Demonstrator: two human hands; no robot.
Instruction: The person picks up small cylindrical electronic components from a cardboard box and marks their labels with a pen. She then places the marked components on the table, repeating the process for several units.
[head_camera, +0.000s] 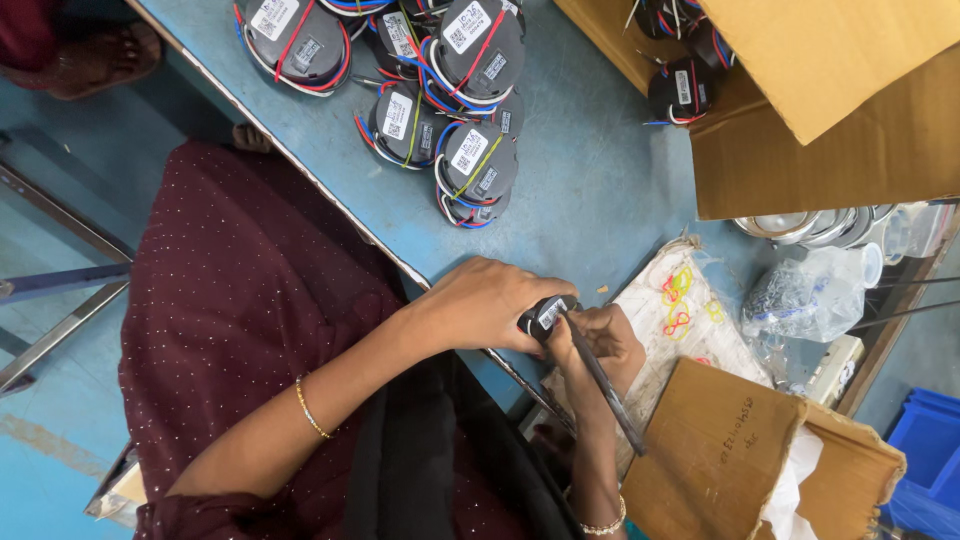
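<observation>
Both hands at table edge | left hand clasps black module | right hand pinches dark tool beside it

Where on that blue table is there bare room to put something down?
The widest bare patch of the table lies between the heap of black round units, the big cardboard box and the hands. A narrow strip runs along the table's edge left of the heap. It is crowded on the right: plastic bag, cloth with rubber bands, small carton.
</observation>
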